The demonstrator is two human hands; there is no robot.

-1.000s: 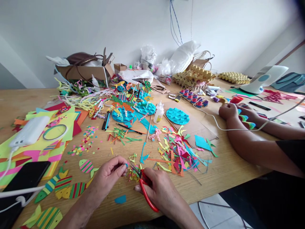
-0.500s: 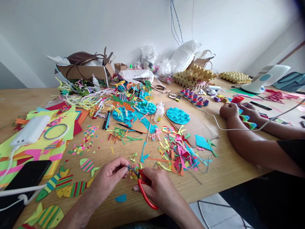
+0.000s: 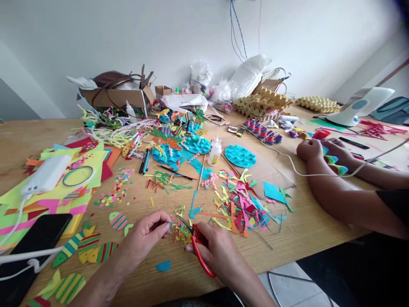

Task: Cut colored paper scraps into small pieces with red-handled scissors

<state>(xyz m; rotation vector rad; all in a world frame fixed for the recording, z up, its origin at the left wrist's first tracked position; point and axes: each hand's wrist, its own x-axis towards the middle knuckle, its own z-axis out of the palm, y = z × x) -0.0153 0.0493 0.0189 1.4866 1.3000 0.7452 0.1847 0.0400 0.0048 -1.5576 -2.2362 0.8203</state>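
My right hand [image 3: 213,245] is closed around the handles of red-handled scissors [image 3: 200,251], their dark blades pointing up and left. To its left, my left hand [image 3: 151,234] pinches a tiny blue paper piece [image 3: 170,224], mostly hidden by the fingertips. A small gap separates the blades from those fingers. Small yellow and green paper clippings [image 3: 182,234] lie beneath the blades. A blue paper scrap [image 3: 163,265] rests on the table below my hands. Striped paper fish [image 3: 118,221] lie to the left of my left hand.
Mixed paper scraps [image 3: 239,200] lie right of centre, near a glue bottle [image 3: 215,151] and a blue egg-carton piece [image 3: 240,156]. Coloured sheets, a phone [image 3: 40,247] and a white power bank [image 3: 47,174] are at left. At right, another person's hands [image 3: 322,151] hold coloured carton pieces.
The scissors and my right hand have moved slightly right, away from my left fingertips. The blue piece between my left fingers shows more now. The whole view has shifted a little.
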